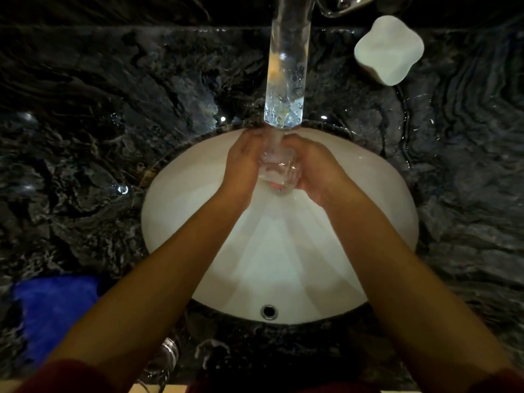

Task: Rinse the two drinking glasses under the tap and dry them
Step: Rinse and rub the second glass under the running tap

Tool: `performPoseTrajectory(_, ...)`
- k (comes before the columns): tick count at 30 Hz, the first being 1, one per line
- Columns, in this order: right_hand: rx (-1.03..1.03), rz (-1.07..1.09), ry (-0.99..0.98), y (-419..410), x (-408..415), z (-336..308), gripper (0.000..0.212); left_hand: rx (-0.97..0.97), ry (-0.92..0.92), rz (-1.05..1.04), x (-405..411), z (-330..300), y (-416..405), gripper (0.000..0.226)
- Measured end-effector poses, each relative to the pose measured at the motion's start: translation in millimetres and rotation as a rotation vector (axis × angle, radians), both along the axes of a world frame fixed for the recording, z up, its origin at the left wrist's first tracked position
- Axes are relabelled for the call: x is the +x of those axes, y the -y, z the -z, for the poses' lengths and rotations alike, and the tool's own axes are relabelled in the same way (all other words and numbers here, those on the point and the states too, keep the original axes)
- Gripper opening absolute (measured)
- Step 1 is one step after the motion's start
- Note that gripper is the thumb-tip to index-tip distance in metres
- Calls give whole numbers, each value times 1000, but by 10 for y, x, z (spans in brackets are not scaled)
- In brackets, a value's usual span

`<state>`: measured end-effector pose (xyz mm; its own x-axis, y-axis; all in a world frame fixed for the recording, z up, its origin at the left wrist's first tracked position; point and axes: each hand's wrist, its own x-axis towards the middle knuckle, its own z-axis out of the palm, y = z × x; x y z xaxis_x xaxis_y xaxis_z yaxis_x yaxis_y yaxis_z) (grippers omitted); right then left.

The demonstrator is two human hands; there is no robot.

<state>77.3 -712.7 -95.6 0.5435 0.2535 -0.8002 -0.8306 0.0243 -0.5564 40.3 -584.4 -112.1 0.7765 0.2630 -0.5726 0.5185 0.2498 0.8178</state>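
A clear drinking glass (279,170) is held over the white sink basin (354,222), directly under the water running from the tap spout (286,78). My left hand (243,161) grips its left side and my right hand (314,165) grips its right side. Water streams into and over the glass. A second clear glass (167,354) stands on the counter at the near edge, left of centre, dim and partly cut off. A blue cloth (54,313) lies on the counter at the lower left.
The dark marble counter (85,137) surrounds the basin and is wet with droplets. A white soap-like block (389,49) sits at the back right. The overflow hole (268,311) is on the basin's near wall.
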Motion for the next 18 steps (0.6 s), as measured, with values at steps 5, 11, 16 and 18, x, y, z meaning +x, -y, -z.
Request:
performPoseTrajectory(5, -465, 48, 465, -227, -345, -53, 36, -97, -22, -117, -5, -35, 93, 15)
performPoseTrajectory(11, -763, -387, 871, -278, -441, -11, 69, -317, -222, -131, -8, 47, -112, 24)
performPoseTrajectory(16, -812, -612, 677, -210, -116, -95, 50, -196, -334, 38, -83, -9, -99, 38)
performPoseTrajectory(18, -781, -684, 557, -181, -21, -82, 64, -98, -318, 72, -103, -15, -108, 36)
